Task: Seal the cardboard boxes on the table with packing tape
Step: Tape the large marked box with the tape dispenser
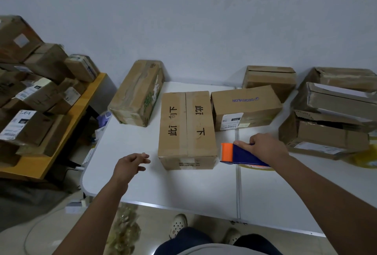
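Observation:
A brown cardboard box [186, 126] with black handwritten characters lies in the middle of the white table [163, 185], a strip of tape along its centre seam. My right hand [265, 147] grips a blue and orange tape dispenser [237, 153] just right of that box's near corner. My left hand [130, 165] hovers over the table left of the box, fingers apart and holding nothing. A taped box [138, 93] stands at the back left. A box printed DECATHLON [244, 107] sits to the right.
More cardboard boxes [330, 116], some with loose flaps, are stacked at the table's right end, and one [269, 79] stands by the wall. A wooden table [51, 152] at left is piled with parcels. My feet show below the table's near edge.

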`<state>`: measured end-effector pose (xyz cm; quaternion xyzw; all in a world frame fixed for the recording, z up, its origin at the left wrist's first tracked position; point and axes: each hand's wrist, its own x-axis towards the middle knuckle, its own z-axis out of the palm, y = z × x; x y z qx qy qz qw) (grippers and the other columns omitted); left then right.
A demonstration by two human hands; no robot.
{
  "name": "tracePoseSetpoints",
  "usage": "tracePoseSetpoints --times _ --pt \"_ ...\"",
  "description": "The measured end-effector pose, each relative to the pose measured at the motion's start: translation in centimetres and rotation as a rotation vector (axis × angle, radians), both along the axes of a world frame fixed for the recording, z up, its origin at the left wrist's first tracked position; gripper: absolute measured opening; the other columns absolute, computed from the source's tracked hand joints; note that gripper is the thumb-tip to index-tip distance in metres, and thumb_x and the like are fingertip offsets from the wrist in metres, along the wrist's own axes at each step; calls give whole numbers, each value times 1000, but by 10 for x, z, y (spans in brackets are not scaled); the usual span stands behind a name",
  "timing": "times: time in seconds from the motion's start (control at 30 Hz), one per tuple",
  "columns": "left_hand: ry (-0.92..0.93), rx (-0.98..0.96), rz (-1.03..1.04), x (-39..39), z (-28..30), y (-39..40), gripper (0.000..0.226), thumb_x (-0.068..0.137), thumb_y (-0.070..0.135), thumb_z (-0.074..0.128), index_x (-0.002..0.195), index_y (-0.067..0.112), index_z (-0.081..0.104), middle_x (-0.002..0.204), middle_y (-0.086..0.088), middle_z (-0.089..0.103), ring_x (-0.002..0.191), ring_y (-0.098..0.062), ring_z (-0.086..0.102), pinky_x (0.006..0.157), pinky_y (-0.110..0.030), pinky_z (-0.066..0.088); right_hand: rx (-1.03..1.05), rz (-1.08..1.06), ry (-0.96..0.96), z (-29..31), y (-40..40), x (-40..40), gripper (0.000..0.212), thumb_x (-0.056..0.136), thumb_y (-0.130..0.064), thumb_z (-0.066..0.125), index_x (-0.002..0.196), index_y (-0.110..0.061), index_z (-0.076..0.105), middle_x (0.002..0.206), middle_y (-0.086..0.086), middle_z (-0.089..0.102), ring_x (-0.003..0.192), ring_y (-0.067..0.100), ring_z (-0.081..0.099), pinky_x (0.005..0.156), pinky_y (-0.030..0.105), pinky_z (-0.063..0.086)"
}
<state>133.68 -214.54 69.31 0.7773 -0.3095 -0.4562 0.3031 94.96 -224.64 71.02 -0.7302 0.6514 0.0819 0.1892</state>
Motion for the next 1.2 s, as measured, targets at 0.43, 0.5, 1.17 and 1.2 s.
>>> tracePoseSetpoints --times 0.43,0.5,1.17,1.2 --pt "-414 380 -252 19 2 -24 25 106 21 43 118 0 52 117 -14 68 85 -23 73 75 -31 50 -14 31 32 0 -1 2 58 89 -72 36 87 -18 57 73 -6 58 75 10 59 65 21 41" --pt "-840 165 -377 20 -3 -18 38 105 21 44 135 -1 52 134 -19 59 118 -33 61 99 -39 46 -21 23 33 0 -1 0 59 88 -74 35 83 -19 57 70 -6 58 72 9 59 63 20 40" --pt "-806 -578 -1245 -68 9 -68 56 104 51 19 136 26 57 147 7 50 136 -15 43 114 -34 32 -40 -91 -80 -20 19 8 72 78 -85 28 73 -22 64 67 -2 62 63 11 60 68 29 54" --pt "-804 -545 -1268 -85 8 -77 65 102 56 9 146 28 47 156 7 38 145 -14 31 120 -35 21 -40 -94 -78 -21 19 7 74 77 -86 26 75 -22 65 68 -3 62 64 11 61 70 30 54"
